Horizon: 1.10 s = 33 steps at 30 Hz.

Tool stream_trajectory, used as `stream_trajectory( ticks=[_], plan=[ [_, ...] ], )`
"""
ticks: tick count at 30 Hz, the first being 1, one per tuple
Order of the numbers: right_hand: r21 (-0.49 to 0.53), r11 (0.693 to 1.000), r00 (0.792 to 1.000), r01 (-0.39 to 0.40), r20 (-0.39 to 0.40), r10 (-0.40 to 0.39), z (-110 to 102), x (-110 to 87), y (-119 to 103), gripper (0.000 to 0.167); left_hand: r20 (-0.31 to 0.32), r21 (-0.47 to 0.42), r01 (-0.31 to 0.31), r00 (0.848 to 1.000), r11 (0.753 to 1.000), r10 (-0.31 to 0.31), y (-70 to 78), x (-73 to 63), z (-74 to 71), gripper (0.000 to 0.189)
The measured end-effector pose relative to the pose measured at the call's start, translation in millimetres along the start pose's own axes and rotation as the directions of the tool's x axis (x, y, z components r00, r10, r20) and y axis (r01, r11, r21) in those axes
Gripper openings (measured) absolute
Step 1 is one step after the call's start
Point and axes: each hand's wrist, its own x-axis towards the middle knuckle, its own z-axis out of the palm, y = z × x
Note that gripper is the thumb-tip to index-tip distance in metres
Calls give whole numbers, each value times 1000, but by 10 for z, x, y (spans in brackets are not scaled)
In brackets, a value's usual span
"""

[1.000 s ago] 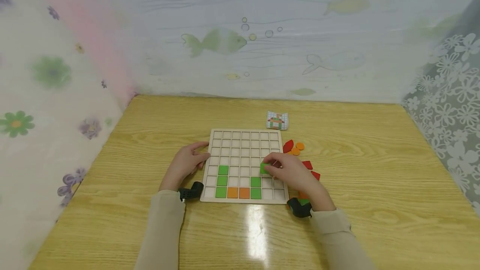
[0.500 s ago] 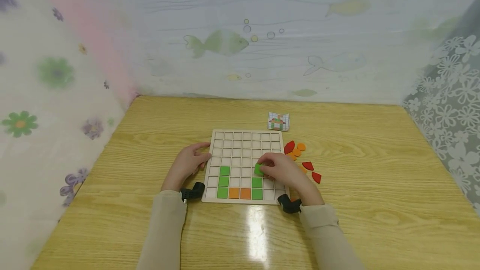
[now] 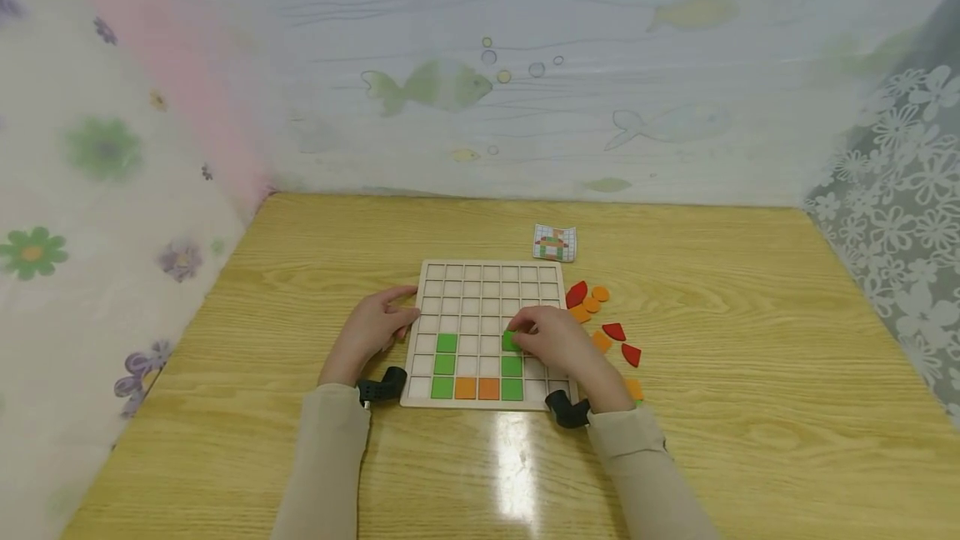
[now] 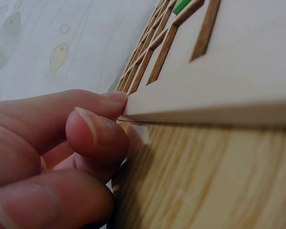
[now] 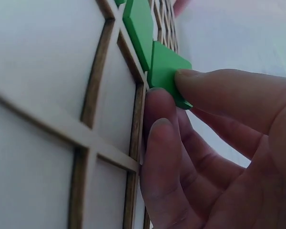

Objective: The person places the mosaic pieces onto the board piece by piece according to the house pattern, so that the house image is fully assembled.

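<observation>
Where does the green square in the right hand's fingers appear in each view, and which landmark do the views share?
Head view: the held green square is below and slightly right of centre, in the right hand.
Left wrist view: not in it; the green sliver at the top edge is another piece.
Right wrist view: the held green square is just above and right of centre.
Shared landmark: the pale grid board.

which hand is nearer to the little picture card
Right: the right hand pinches a green tile over the board, below the card in the head view; the left hand is farther away, at the board's left edge.
</observation>
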Motion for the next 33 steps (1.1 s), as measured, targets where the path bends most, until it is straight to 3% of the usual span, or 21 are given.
stream_trajectory(
  ticks=[33],
  plan=[
    [-51,999,1000,11,3,-11,19,-1,-41,8,-10,20,5,1000,1000,-4,-20,7,-1,43]
  ],
)
